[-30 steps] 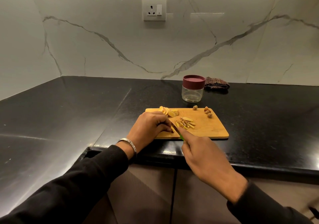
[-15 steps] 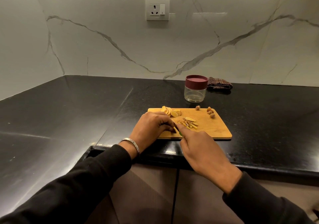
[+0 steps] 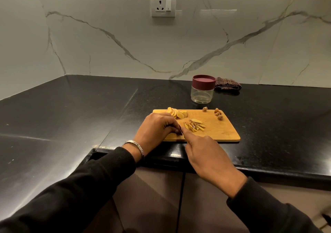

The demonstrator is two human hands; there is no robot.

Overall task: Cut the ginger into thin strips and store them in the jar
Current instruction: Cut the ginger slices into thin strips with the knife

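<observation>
Ginger strips (image 3: 194, 126) piled mid cutting board (image 3: 223, 132); slices (image 3: 176, 113) at its far left corner. Left hand (image 3: 155, 130) fingertips pinch a piece; right hand (image 3: 206, 153) curled round knife, mostly hidden. Jar (image 3: 203, 91) lidded, behind board.

open counter (image 3: 80, 118) left of board (image 3: 223, 130) – jar (image 3: 202, 91) stands behind

board (image 3: 220, 130): matt wood; counter (image 3: 71, 110): glossy black stone; wall (image 3: 107, 44): veined marble
</observation>
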